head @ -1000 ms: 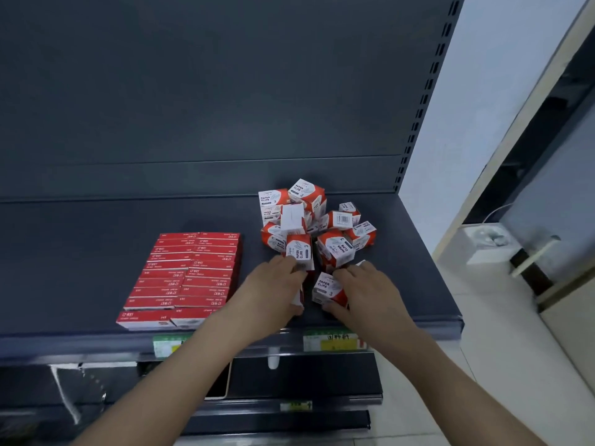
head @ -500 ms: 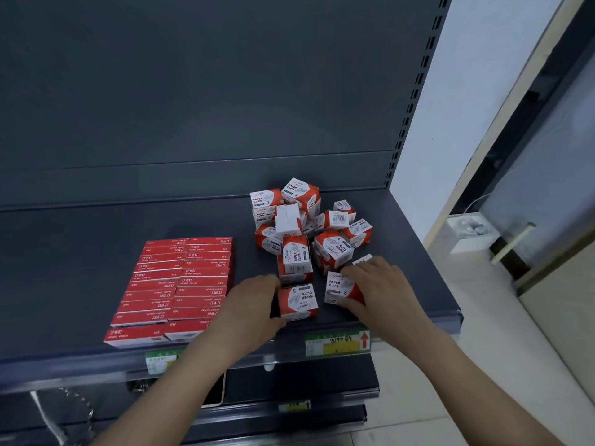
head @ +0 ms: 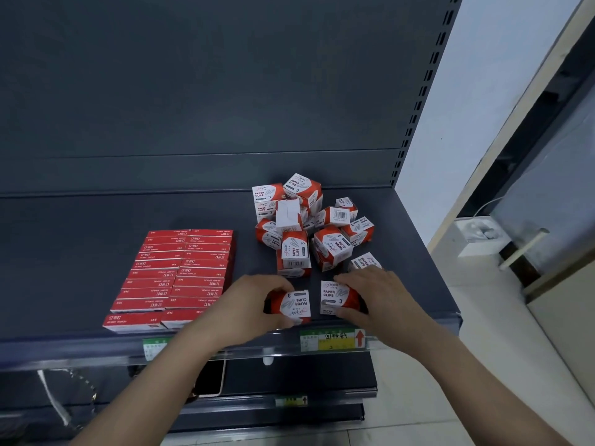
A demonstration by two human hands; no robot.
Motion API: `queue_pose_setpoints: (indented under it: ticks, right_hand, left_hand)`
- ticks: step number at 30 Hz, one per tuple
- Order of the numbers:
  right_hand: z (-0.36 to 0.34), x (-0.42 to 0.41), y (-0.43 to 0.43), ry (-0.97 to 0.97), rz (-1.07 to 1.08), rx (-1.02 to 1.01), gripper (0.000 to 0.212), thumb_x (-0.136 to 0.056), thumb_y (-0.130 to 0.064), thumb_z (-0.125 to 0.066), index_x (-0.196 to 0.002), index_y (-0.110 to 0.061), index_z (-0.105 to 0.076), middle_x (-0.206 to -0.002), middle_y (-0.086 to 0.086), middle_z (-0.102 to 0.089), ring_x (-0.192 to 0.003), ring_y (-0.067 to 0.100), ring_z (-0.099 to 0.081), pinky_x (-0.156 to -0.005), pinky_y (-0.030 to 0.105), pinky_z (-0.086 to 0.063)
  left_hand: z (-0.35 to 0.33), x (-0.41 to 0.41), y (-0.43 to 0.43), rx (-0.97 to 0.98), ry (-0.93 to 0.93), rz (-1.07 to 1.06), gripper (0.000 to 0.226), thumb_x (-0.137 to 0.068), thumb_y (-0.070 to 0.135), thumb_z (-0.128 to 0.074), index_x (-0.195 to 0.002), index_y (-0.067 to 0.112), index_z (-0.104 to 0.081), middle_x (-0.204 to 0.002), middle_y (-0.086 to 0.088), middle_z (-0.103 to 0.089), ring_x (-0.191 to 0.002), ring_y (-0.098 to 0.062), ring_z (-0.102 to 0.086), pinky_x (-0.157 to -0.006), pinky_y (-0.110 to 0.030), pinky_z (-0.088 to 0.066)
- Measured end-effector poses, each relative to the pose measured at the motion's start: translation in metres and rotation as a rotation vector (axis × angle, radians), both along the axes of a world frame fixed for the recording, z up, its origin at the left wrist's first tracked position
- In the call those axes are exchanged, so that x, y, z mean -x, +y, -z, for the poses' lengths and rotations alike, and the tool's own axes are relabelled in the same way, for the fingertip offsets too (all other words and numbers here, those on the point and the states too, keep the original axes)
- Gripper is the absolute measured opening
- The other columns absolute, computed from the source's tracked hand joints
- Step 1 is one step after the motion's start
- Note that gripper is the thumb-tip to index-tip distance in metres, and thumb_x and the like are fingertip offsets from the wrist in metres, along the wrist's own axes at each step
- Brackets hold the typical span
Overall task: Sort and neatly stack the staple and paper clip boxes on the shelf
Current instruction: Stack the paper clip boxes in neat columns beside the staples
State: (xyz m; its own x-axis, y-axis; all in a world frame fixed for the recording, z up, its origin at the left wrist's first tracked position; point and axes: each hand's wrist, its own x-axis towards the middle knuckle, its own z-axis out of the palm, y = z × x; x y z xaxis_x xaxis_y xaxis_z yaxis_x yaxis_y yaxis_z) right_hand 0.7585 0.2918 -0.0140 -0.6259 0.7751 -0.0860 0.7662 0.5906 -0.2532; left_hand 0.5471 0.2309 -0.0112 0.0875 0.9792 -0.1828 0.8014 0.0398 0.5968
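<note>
- left hand pinches the left paper clip box; right hand curls round the right paper clip box, both at the shelf lip, a narrow gap between them.
- risk, i judge: a skewed push tips one off the lip below the fingers.
- left of the grips: flat red staple boxes, two tidy rows.
- beyond the grips: heap of paper clip boxes, red-and-white, tumbled; a knuckle bump could scatter it.

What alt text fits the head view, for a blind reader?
The left hand holds one paper clip box and the right hand a second box at the shelf front. Behind sits a jumbled pile; neat red staple boxes lie left.
</note>
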Motion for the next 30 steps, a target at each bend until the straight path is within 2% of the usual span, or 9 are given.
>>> queue_pose_setpoints:
  ticks: [2,5,10,15,18,22,24,27,30]
  right_hand:
    - [-0.001,0.001,-0.001,0.012,-0.017,-0.02,0.054,-0.089,-0.051,-0.051,-0.138,-0.033,-0.037,-0.141,-0.014,-0.044,-0.13,0.007,-0.036,-0.109,0.025,-0.02]
    - [-0.007,0.01,-0.004,0.134,-0.014,-0.029,0.054,-0.088,-0.05,-0.054,-0.137,-0.032,-0.04,-0.139,-0.013,-0.046,-0.128,0.007,-0.039,-0.107,0.023,-0.023]
    - [-0.018,0.038,-0.007,0.257,-0.076,-0.08,0.05,-0.089,-0.043,-0.057,-0.135,-0.026,-0.046,-0.138,-0.008,-0.048,-0.128,0.009,-0.038,-0.1,0.016,-0.021]
    - [-0.02,0.036,-0.012,0.342,-0.056,-0.043,0.05,-0.086,-0.041,-0.061,-0.133,-0.03,-0.046,-0.136,-0.012,-0.049,-0.126,0.005,-0.04,-0.092,0.004,-0.017]
    - [-0.014,0.039,-0.013,0.404,-0.044,0.102,0.05,-0.084,-0.034,-0.066,-0.13,-0.028,-0.048,-0.132,-0.012,-0.052,-0.122,0.004,-0.045,-0.098,0.011,-0.028]
    - [0.003,0.054,-0.021,0.46,-0.087,0.238,0.053,-0.082,-0.032,-0.069,-0.13,-0.023,-0.05,-0.128,-0.007,-0.055,-0.116,0.005,-0.05,-0.103,0.025,-0.043]
    - [0.006,0.049,-0.022,0.496,-0.082,0.216,0.055,-0.08,-0.038,-0.07,-0.129,-0.026,-0.049,-0.126,-0.013,-0.053,-0.115,0.0,-0.048,-0.1,0.02,-0.042]
    - [-0.001,0.021,-0.012,0.562,0.147,0.098,0.046,-0.078,-0.044,-0.07,-0.118,-0.028,-0.054,-0.111,-0.021,-0.053,-0.103,-0.005,-0.048,-0.088,0.01,-0.041]
    - [-0.001,-0.012,0.007,0.435,0.421,-0.012,0.058,-0.077,-0.046,-0.07,-0.126,-0.024,-0.049,-0.127,-0.007,-0.052,-0.117,0.01,-0.049,-0.094,0.022,-0.041]
  left_hand:
    - [0.0,0.0,-0.002,-0.007,0.01,0.002,0.05,-0.075,0.032,-0.075,-0.121,0.03,-0.054,-0.118,0.014,-0.06,-0.101,0.0,-0.054,-0.078,-0.008,-0.042]
    - [-0.005,0.004,-0.003,-0.025,-0.042,-0.054,0.07,-0.067,0.036,-0.081,-0.129,0.029,-0.049,-0.127,0.014,-0.055,-0.113,-0.003,-0.053,-0.095,-0.021,-0.045]
    - [-0.008,0.009,-0.003,-0.023,-0.12,-0.044,0.074,-0.061,0.031,-0.085,-0.125,0.028,-0.048,-0.122,0.014,-0.06,-0.111,-0.003,-0.057,-0.098,-0.03,-0.049]
    - [0.002,0.01,-0.003,-0.017,-0.113,-0.034,0.072,-0.064,0.024,-0.084,-0.125,0.027,-0.047,-0.119,0.011,-0.061,-0.107,-0.004,-0.059,-0.094,-0.031,-0.051]
    - [0.003,0.01,-0.003,-0.04,-0.177,-0.065,0.076,-0.06,0.021,-0.086,-0.121,0.028,-0.042,-0.112,0.013,-0.061,-0.101,-0.002,-0.06,-0.088,-0.023,-0.053]
    - [0.0,0.01,-0.005,-0.099,-0.102,-0.047,0.074,-0.057,0.029,-0.087,-0.115,0.034,-0.041,-0.104,0.018,-0.058,-0.093,0.001,-0.059,-0.075,-0.012,-0.05]
    - [0.001,0.01,-0.005,-0.11,-0.047,-0.02,0.061,-0.06,0.03,-0.085,-0.109,0.034,-0.05,-0.097,0.019,-0.059,-0.088,-0.001,-0.06,-0.073,-0.013,-0.049]
    - [0.001,0.012,-0.004,-0.089,-0.013,-0.028,0.044,-0.065,0.029,-0.083,-0.101,0.033,-0.056,-0.088,0.019,-0.061,-0.079,0.0,-0.06,-0.065,-0.008,-0.044]
    - [0.0,0.012,-0.002,-0.064,-0.02,-0.027,0.042,-0.065,0.028,-0.083,-0.097,0.032,-0.057,-0.085,0.02,-0.063,-0.076,0.004,-0.061,-0.063,-0.006,-0.044]
